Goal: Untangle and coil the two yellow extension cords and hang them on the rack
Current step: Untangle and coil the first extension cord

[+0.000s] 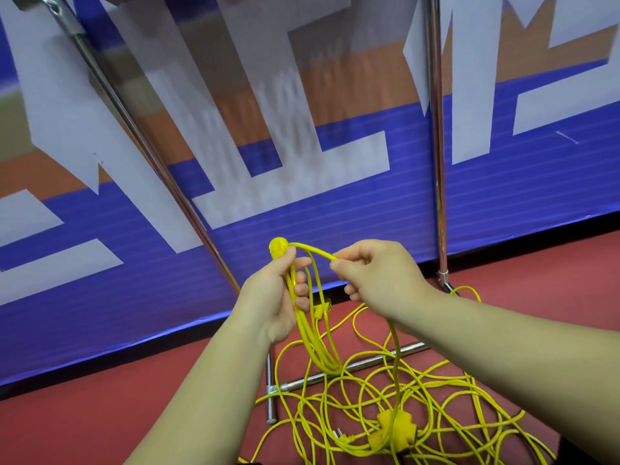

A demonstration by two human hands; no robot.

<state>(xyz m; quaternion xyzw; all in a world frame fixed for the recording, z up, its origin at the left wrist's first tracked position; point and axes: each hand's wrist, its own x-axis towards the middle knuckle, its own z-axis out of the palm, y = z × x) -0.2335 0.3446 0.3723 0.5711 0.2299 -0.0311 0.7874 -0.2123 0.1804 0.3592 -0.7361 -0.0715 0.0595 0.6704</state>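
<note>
Head view: the left hand (278, 297) curls round a small coil (307, 333) of yellow cord (315, 251), plug end (278, 248) poking out on top, and the right hand (372, 271) pinches the next length just beside it, both above the rack's base bar (411, 349). From that pinch the cord drops to the tangled pile (399, 427) lying across that bar on the floor (100, 414). Best, I'd say, to match each new loop to the hanging ones and shake snags loose before lifting.
</note>
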